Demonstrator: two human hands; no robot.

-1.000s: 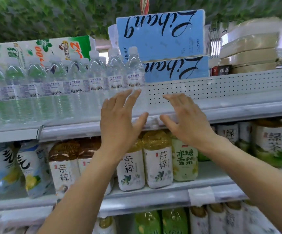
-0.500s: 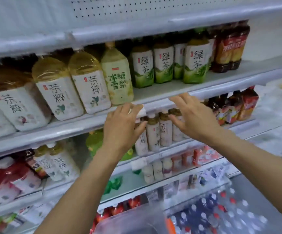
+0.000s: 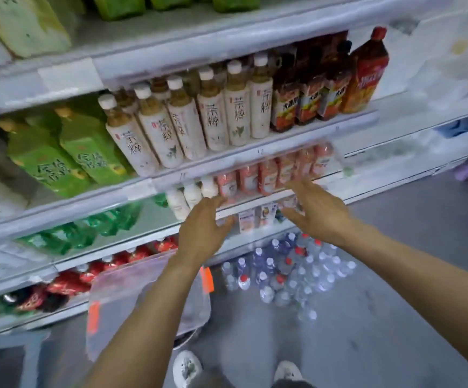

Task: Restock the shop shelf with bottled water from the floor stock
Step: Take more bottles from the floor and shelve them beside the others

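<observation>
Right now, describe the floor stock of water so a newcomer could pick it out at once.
Look at the grey floor at the foot of the shop shelf, below the right hand. A huddle of clear water bottles stands there. Unlike the shelved drinks, they are see-through, with white or red caps.

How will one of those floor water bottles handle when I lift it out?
The water bottles look capped and full, so probably heavy for their size. Their clear plastic likely flexes under a hard squeeze. They stand close together, so pulling one may tip neighbours.

White-labelled tea bottles [image 3: 188, 127] beside dark red-labelled bottles [image 3: 311, 93], clear plastic box [image 3: 126, 289] below
</observation>
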